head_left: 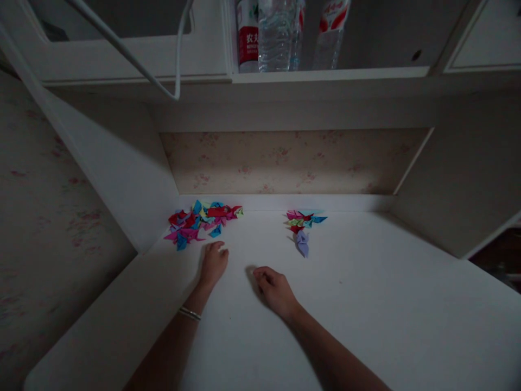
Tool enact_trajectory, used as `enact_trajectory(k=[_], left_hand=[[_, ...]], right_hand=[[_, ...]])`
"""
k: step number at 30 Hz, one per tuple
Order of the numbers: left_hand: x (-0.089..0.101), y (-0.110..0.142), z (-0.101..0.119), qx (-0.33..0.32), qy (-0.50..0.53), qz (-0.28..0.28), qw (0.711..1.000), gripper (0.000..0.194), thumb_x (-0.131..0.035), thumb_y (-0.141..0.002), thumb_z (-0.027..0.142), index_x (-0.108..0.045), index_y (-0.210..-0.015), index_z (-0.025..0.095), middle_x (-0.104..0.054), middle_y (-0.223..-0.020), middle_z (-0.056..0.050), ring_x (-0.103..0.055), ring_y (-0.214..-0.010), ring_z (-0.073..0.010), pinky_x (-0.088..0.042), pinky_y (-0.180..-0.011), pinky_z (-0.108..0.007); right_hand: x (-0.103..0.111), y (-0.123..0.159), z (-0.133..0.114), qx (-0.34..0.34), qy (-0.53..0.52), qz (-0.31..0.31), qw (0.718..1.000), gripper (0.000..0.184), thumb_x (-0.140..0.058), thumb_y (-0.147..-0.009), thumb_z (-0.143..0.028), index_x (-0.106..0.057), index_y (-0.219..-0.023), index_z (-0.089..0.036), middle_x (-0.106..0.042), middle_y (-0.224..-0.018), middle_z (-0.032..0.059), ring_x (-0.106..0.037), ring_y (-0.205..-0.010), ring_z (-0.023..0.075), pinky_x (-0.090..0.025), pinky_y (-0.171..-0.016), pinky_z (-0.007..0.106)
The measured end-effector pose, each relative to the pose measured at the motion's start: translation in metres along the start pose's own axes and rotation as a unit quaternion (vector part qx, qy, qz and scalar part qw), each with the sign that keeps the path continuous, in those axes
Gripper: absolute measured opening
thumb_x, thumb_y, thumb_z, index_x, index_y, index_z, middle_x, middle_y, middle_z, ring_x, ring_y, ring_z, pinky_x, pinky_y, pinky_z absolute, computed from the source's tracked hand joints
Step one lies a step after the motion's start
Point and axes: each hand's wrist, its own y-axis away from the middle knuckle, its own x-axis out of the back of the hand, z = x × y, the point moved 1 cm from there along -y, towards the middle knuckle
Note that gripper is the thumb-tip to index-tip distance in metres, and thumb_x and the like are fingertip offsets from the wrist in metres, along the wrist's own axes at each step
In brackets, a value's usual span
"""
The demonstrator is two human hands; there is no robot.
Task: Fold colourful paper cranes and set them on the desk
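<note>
A heap of folded paper cranes (193, 220) in red, pink, blue and yellow lies against the back left of the white desk. Just in front of it is my left hand (215, 263), its fingers slightly bent and the thumb apart, holding nothing. My right hand (275, 288) rests over the middle of the desk with its fingers curled in, and nothing shows in them. A smaller group of paper cranes (299, 218) sits farther right by the back edge. At its front is a lilac paper crane (302, 244), beyond my right hand.
The white desk (366, 315) is closed in by side panels and a low back ledge (342, 203). An overhead shelf (325, 75) holds several plastic bottles (277, 38). A white bent tube (138, 65) hangs at the upper left. Flowered wallpaper (264, 160) covers the wall.
</note>
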Motion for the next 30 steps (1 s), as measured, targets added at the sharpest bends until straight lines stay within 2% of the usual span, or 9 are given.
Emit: enact_trajectory(k=[4,8,12,18,20,24,26,28,30], left_hand=[[0.013,-0.034,-0.01,0.012,-0.154,0.029,0.988,0.038,-0.049,-0.084,0.022,-0.051,-0.122,0.013,-0.055,-0.123,-0.016,-0.052,-0.115,-0.0261,-0.043,-0.093,-0.037],[0.017,-0.056,-0.012,-0.007,-0.212,0.022,0.977,0.038,-0.046,-0.086,0.019,-0.053,-0.123,0.016,-0.053,-0.128,-0.016,-0.051,-0.118,-0.0275,-0.044,-0.092,-0.037],[0.01,-0.061,-0.01,-0.027,-0.244,-0.004,0.969,0.026,-0.044,-0.086,0.018,-0.066,-0.099,0.018,-0.056,-0.122,-0.015,-0.057,-0.108,-0.0281,-0.048,-0.084,-0.036],[0.006,-0.058,-0.004,-0.017,-0.259,-0.012,0.966,0.026,-0.043,-0.083,0.014,-0.066,-0.093,0.017,-0.069,-0.092,-0.014,-0.065,-0.087,-0.0287,-0.047,-0.074,-0.036],[0.008,-0.054,0.0,-0.021,-0.254,-0.013,0.967,0.025,-0.043,-0.084,0.015,-0.066,-0.093,0.018,-0.07,-0.09,-0.013,-0.065,-0.086,-0.0276,-0.045,-0.073,-0.034],[0.004,-0.033,0.014,-0.06,-0.226,-0.023,0.972,0.024,-0.044,-0.087,0.018,-0.064,-0.099,0.021,-0.071,-0.096,-0.008,-0.064,-0.093,-0.0215,-0.043,-0.077,-0.027],[-0.002,-0.016,0.023,-0.083,-0.169,-0.039,0.981,0.023,-0.044,-0.088,0.021,-0.063,-0.1,0.023,-0.071,-0.098,-0.005,-0.064,-0.092,-0.0184,-0.043,-0.076,-0.024],[-0.01,0.005,0.032,-0.083,-0.023,-0.077,0.993,0.02,-0.047,-0.087,0.027,-0.062,-0.098,0.022,-0.071,-0.096,-0.004,-0.066,-0.079,-0.0164,-0.045,-0.067,-0.023],[-0.019,0.026,0.04,-0.061,0.119,-0.125,0.983,0.022,-0.049,-0.085,0.034,-0.061,-0.096,0.019,-0.069,-0.092,-0.005,-0.062,-0.061,-0.0136,-0.044,-0.055,-0.022]], right_hand=[[0.002,-0.002,0.0,0.009,-0.006,-0.008,1.0,0.032,-0.049,-0.087,-0.046,-0.068,-0.09,-0.021,-0.055,-0.055,-0.0023,-0.047,-0.049,0.0132,-0.034,-0.049,0.024],[0.001,-0.003,0.003,0.018,-0.004,-0.011,1.0,0.031,-0.047,-0.087,-0.043,-0.069,-0.09,-0.021,-0.055,-0.056,-0.0022,-0.047,-0.05,0.0128,-0.035,-0.05,0.024],[0.001,-0.003,0.005,0.015,0.001,-0.014,1.0,0.031,-0.046,-0.088,-0.043,-0.068,-0.088,-0.021,-0.055,-0.056,-0.0021,-0.048,-0.049,0.0125,-0.034,-0.049,0.023],[0.003,-0.002,0.002,0.011,-0.015,-0.018,1.0,0.032,-0.048,-0.087,-0.045,-0.068,-0.088,-0.02,-0.055,-0.054,-0.0023,-0.047,-0.047,0.0127,-0.034,-0.047,0.024],[0.003,-0.002,0.001,0.011,-0.018,-0.015,1.0,0.031,-0.049,-0.086,-0.044,-0.068,-0.087,-0.02,-0.054,-0.053,-0.0024,-0.047,-0.047,0.0126,-0.034,-0.047,0.024],[0.003,-0.003,-0.001,-0.005,-0.061,-0.011,0.998,0.03,-0.051,-0.085,-0.044,-0.067,-0.086,-0.019,-0.054,-0.054,-0.0024,-0.046,-0.048,0.0115,-0.033,-0.047,0.023],[0.004,-0.006,-0.001,-0.024,-0.113,-0.005,0.993,0.031,-0.054,-0.082,-0.046,-0.066,-0.088,-0.019,-0.052,-0.054,-0.0034,-0.043,-0.046,0.0101,-0.03,-0.044,0.022],[0.007,-0.009,0.0,-0.044,-0.184,0.017,0.982,0.034,-0.059,-0.078,-0.05,-0.064,-0.09,-0.019,-0.051,-0.054,-0.0049,-0.039,-0.042,0.0083,-0.026,-0.041,0.022],[0.013,-0.013,0.0,-0.058,-0.252,0.059,0.964,0.038,-0.065,-0.073,-0.051,-0.062,-0.092,-0.019,-0.052,-0.058,-0.0055,-0.037,-0.04,0.0065,-0.027,-0.039,0.021]])
